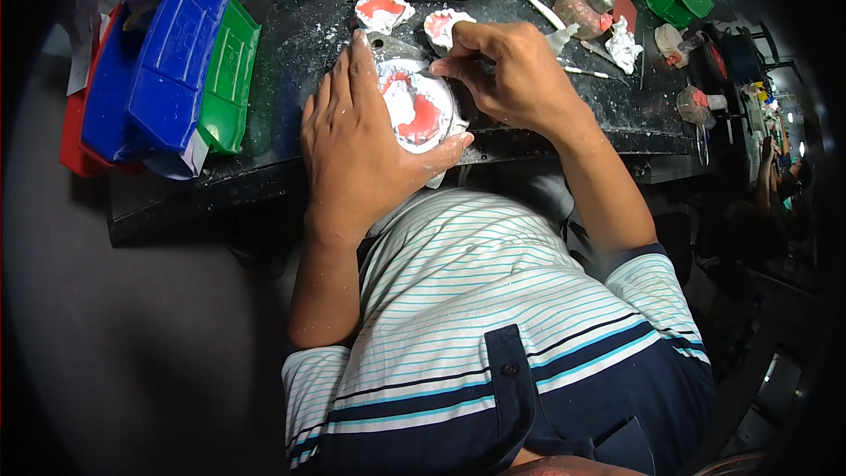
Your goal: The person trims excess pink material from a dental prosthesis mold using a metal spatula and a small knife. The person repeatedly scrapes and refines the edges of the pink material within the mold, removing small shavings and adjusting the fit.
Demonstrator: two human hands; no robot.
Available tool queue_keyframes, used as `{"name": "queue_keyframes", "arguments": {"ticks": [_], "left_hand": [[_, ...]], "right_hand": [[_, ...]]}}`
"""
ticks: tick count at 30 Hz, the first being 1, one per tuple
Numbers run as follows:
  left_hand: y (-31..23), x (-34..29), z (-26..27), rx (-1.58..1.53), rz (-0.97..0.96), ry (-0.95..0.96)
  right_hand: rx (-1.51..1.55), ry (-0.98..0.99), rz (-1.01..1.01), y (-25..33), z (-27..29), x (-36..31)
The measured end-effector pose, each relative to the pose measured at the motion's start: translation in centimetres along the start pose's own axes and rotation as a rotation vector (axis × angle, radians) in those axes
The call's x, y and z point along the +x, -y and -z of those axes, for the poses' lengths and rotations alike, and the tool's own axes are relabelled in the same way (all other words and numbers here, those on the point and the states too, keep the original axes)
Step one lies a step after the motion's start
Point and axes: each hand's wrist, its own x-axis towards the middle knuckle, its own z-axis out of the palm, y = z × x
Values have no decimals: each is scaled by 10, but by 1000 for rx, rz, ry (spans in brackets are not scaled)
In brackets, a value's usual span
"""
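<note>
Left hand (357,119), near the counter (286,35) edge with room toward the upper-left green bin (231,75), spreads clasping the mould (426,116); right hand (511,70) bunches at its rim, grip unclear.

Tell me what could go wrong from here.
The round dental mould is close to the front edge of the black workbench, so it might slip if the left hand loosens. The right hand, fingertips at the rim, might bump the dental cast just behind or scuff the pink layer inside.
</note>
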Motion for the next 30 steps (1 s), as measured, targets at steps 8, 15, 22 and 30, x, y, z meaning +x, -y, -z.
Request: {"name": "queue_keyframes", "arguments": {"ticks": [8,15,22,30], "left_hand": [[1,-1,-2,-7,-20,-30],[3,-1,-4,29,-23,-19],[4,-1,-3,34,-4,13],[3,-1,-3,17,21,41]], "right_hand": [[-74,-80,-51,10,-11,-4],[-208,-192,-61,28,-23,-15],[-190,-219,-94,33,-29,-18],[-144,-221,-130,26,-27,-17]]}}
